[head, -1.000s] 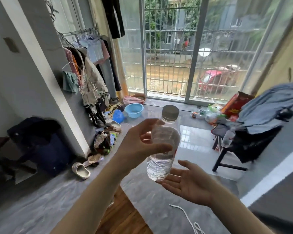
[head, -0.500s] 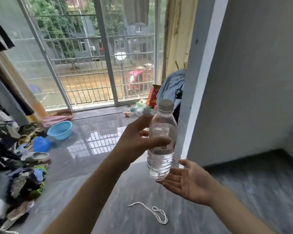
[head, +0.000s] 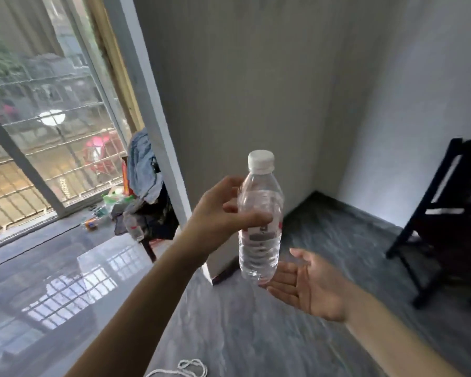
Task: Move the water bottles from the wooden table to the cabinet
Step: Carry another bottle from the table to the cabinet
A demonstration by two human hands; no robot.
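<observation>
At the centre of the frame the left hand (head: pixel 220 210) gripped a clear water bottle (head: pixel 260 221) upright around its upper body, thumb across the front. The right hand (head: pixel 310 287) lay palm-up with fingers straight, just below the bottle's base, holding nothing.

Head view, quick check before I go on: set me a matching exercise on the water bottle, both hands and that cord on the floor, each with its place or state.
Things:
1. water bottle
2. left hand
3. right hand
4. white cord

States:
A. lies on the grey floor at the bottom edge
B. open, palm up, just under the bottle's base
C. upright in mid-air, white cap on
D. wrapped round the bottle's middle

Pairs: 1-C, 2-D, 3-B, 4-A
</observation>
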